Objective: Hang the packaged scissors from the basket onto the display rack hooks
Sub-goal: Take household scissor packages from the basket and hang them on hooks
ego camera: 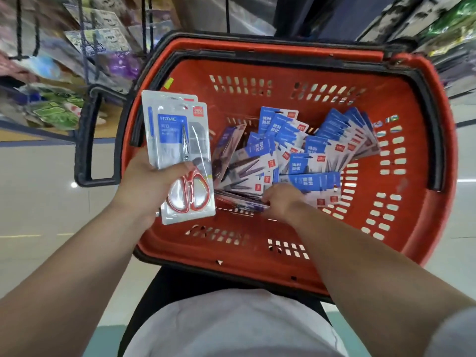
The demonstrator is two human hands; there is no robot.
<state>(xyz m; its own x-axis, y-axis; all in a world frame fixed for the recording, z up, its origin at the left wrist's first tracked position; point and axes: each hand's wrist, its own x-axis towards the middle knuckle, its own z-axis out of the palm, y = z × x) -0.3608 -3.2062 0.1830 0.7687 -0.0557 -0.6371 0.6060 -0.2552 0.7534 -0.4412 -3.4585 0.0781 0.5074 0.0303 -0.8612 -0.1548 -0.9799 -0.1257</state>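
— Where are the scissors?
— The left hand (152, 181) grips a red-handled scissors pack (177, 140) above the red basket (412, 228), at its left rim.
— And the right hand (283, 202)?
— It rests among the piled packs (309, 150) in the basket; I cannot tell whether it grips one.

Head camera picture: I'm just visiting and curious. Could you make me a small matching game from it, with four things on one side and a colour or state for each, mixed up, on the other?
Things
1. left hand
2. right hand
3. basket
4. pile of packs

States
A. blue and white cards, heaped loosely
B. grips a pack of red-handled scissors above the rim
C. red, with slotted walls
D. reaches down into the heap on the basket floor

Pairs: 1-B, 2-D, 3-C, 4-A
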